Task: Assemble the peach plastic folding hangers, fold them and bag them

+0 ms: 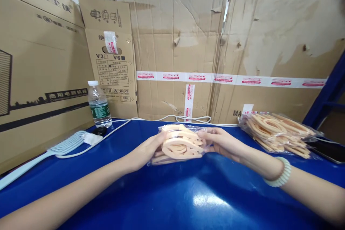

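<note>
Between my hands is a clear plastic bag of peach-coloured hangers (pixel 183 145), their flat curved shapes showing through the film. My left hand (pixel 151 149) grips the bag's left side, with the thumb on top and the other fingers hidden. On the right side, my right hand (pixel 222 142) pinches the bag between thumb and fingers. A pale beaded band circles my right wrist. Farther right lies a stack of similar bagged peach pieces (pixel 277 131).
A light-blue hairbrush (pixel 67 143), a water bottle (pixel 99 106) and a small black object (pixel 100 131) are at the left. A white cable (pixel 161 118) runs along the back. Cardboard (pixel 172 50) walls the blue table (pixel 172 197). A phone (pixel 329 151) lies far right.
</note>
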{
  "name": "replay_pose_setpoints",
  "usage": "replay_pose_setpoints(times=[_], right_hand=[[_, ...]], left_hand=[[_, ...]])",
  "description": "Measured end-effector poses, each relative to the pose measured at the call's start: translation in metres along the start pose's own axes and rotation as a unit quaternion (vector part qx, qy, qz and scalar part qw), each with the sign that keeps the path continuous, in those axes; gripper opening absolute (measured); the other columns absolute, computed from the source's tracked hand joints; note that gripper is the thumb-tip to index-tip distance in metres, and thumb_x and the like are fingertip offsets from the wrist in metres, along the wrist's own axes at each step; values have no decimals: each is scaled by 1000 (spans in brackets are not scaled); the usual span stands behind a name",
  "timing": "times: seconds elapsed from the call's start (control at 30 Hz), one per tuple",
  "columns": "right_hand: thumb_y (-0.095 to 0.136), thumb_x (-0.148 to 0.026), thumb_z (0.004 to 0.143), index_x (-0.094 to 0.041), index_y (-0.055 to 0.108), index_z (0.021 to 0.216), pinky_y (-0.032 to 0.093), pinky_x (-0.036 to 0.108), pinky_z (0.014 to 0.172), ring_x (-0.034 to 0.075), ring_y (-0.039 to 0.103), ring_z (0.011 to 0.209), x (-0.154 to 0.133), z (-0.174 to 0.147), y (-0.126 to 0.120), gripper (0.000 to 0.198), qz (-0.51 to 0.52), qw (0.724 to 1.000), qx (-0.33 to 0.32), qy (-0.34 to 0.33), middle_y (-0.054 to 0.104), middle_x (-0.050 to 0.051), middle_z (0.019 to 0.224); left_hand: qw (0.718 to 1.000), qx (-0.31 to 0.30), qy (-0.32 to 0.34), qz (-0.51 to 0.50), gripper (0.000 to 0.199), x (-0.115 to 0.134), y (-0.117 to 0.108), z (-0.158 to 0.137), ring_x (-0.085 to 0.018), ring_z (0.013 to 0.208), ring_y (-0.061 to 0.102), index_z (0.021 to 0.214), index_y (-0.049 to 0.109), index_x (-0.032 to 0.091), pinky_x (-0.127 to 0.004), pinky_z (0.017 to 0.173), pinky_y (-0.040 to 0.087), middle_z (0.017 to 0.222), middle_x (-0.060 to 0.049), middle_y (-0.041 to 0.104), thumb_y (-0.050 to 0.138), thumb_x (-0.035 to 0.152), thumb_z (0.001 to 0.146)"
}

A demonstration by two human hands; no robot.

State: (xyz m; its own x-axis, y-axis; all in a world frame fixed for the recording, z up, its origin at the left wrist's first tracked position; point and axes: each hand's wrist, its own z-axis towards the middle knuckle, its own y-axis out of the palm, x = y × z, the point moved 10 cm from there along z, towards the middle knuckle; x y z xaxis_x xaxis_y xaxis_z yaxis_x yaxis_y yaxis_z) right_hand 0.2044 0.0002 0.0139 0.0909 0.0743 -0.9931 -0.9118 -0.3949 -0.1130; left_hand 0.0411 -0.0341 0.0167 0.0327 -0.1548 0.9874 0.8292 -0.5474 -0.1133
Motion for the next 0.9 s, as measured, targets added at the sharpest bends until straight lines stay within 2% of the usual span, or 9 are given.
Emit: replay_pose_setpoints(times=[0.1, 0.2, 0.27, 0.4, 0.5, 0.6, 0.7, 0.8, 0.9], right_hand=[[77, -34, 73, -14, 65, 93, 56, 28, 72, 13, 64, 71, -3, -3, 1, 31, 68, 996, -23, 49, 67, 5, 81], [77, -24, 71, -14, 64, 102, 56, 24, 69, 11, 64, 69, 0, -4, -2, 36, 107, 988, -51, 94, 68, 3, 81], [77, -22, 69, -16, 61, 110, 55, 23, 67, 10, 65, 69, 4, -2, -7, 44, 65, 989, -78, 103, 67, 1, 80], [75, -26, 64, -19, 59, 113, 55, 26, 64, 13, 66, 72, 9, 11, -29, 52, -108, 987, -106, 51, 67, 1, 86], [72, -22, 60, -17, 62, 102, 54, 31, 60, 16, 65, 68, 9, 23, -50, 44, -179, 981, -76, 8, 67, 3, 83], [64, -16, 66, -15, 63, 95, 53, 38, 73, 19, 63, 77, -8, 25, -59, 30, -243, 967, -5, -74, 66, 6, 85], [58, -11, 73, -19, 66, 97, 46, 41, 90, 22, 60, 95, -34, 9, -32, 26, -292, 942, -1, -162, 66, 6, 97], [52, -9, 81, -22, 67, 102, 47, 39, 91, 21, 60, 99, -57, -26, 29, 28, -398, 868, -120, -272, 66, 5, 102], [49, -5, 82, -23, 65, 111, 49, 36, 89, 20, 61, 99, -55, -53, 56, 37, -445, 832, -188, -272, 66, 5, 104]], left_hand=[[970, 4, -128, -207, 65, -28, 9, -1, -29, 121, 58, 142, 45, 15, -41, 105, 43, 129, -13, 64, 36, 59, 95], [930, -48, -194, -309, 73, -40, 28, -5, -31, 120, 59, 134, 52, 10, -42, 105, 43, 125, -17, 65, 36, 67, 91], [928, -57, -198, -311, 73, -40, 30, -7, -31, 119, 60, 130, 55, 10, -42, 105, 44, 123, -17, 66, 45, 68, 87], [961, 6, -179, -212, 60, -42, 13, -9, -31, 113, 64, 130, 52, 14, -43, 97, 51, 121, -16, 67, 73, 37, 80], [967, 56, -179, -171, 65, -44, 2, -10, -32, 106, 67, 133, 48, 17, -44, 86, 57, 118, -16, 69, 76, 35, 77], [965, 96, -175, -168, 62, -45, -6, -11, -30, 100, 70, 133, 46, 19, -38, 74, 60, 116, -15, 70, 73, 38, 80], [959, 116, -198, -164, 56, -51, -12, -12, -25, 83, 73, 134, 44, 22, -32, 59, 60, 111, -13, 72, 66, 38, 85], [949, 124, -231, -174, 46, -57, -14, -15, -20, 69, 72, 130, 49, 17, -28, 52, 59, 101, -13, 74, 57, 40, 90], [944, 136, -245, -173, 40, -55, -15, -18, -20, 73, 72, 126, 51, 17, -29, 56, 60, 103, -13, 73, 53, 39, 93]])
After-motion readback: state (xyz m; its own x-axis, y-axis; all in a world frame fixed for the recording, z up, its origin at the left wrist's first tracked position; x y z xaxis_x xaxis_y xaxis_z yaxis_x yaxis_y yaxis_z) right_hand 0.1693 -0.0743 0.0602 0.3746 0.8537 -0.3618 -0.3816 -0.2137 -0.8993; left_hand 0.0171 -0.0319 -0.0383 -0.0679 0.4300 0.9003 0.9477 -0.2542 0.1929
